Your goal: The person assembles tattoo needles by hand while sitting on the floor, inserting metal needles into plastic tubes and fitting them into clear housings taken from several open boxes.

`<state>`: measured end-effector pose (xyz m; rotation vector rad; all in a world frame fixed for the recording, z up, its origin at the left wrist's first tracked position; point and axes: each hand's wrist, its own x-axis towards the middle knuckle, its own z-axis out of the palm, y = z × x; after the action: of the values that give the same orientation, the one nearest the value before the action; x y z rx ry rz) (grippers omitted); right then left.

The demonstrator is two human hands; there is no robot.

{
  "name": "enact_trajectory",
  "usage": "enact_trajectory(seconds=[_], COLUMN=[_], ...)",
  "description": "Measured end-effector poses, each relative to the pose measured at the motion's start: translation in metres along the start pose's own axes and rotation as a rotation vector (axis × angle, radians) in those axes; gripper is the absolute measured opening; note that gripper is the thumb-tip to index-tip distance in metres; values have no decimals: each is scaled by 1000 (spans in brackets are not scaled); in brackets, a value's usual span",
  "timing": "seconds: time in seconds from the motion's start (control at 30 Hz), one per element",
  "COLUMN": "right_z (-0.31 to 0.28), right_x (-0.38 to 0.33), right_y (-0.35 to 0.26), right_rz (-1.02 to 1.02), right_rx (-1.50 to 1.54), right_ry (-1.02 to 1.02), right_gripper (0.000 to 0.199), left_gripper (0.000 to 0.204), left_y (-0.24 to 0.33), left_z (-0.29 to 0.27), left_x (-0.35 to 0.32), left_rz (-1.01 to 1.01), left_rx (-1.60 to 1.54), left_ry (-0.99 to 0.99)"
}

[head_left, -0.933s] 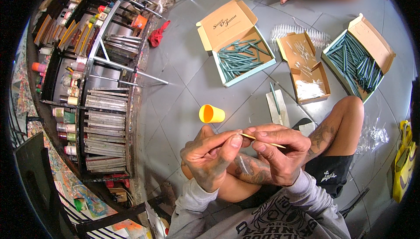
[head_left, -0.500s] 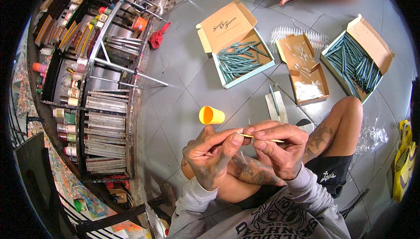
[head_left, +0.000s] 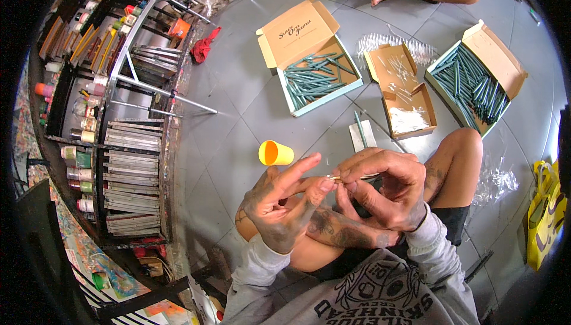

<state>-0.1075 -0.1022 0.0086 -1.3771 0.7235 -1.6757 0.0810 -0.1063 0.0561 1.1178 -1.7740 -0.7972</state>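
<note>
Above the person's crossed legs, both hands meet over the grey tiled floor (head_left: 238,116). Left hand (head_left: 279,206) pinches the near end of a thin pale stick (head_left: 351,177) between thumb and fingertips, remaining fingers spread. Right hand (head_left: 389,191) grasps the same stick from above, fingers curled over it. Stick lies roughly level between the two hands. Orange plastic cup (head_left: 275,153) lies on its side just beyond the left hand. Farther off stand two open cardboard boxes of teal sticks (head_left: 315,78) (head_left: 476,81), with a smaller brown box (head_left: 404,90) between them.
</note>
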Motion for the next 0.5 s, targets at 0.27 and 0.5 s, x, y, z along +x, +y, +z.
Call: enact_trajectory(seconds=[0.27, 0.5], right_z=[0, -8], right_x=[4, 5], right_y=[-8, -5], right_rz=[-54, -54], right_rx=[-70, -124], right_ry=[16, -30], right_gripper=[18, 19], left_gripper=[27, 23], left_y=[9, 17], left_z=[2, 7], left_x=[4, 5], left_rz=[108, 90], left_rx=[236, 241], left_ry=[52, 55])
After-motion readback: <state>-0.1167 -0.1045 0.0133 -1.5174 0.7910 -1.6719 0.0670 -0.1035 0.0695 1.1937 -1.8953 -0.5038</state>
